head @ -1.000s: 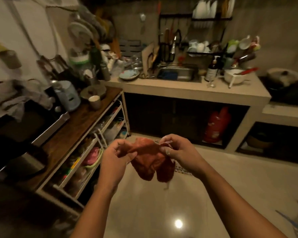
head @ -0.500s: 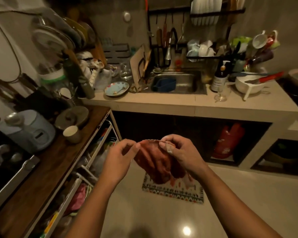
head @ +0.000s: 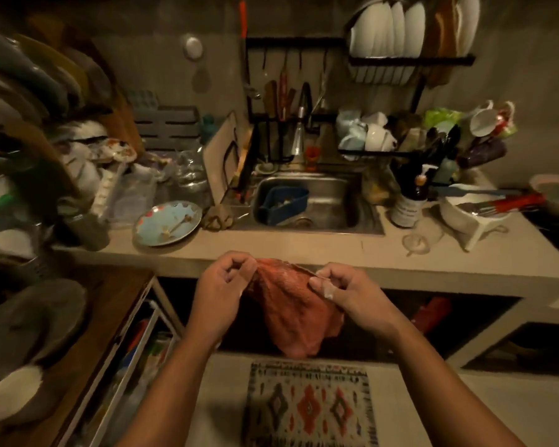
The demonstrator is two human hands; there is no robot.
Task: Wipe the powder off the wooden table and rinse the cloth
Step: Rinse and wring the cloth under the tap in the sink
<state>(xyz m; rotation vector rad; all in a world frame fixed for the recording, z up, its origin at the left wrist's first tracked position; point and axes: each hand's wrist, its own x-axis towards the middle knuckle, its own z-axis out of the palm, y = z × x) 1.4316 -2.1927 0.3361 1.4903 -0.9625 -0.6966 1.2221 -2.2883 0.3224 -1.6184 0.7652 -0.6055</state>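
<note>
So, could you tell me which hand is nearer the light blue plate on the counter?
Left. The left hand holds the cloth right of the plate, nearer the camera; the right hand is farther right.

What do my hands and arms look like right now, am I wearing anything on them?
Both forearms are bare to the frame edge: no sleeves, gloves, watch or bracelet show. No ring is visible on the left hand or right hand. The right hand has whitish smudges on its thumb.
</note>
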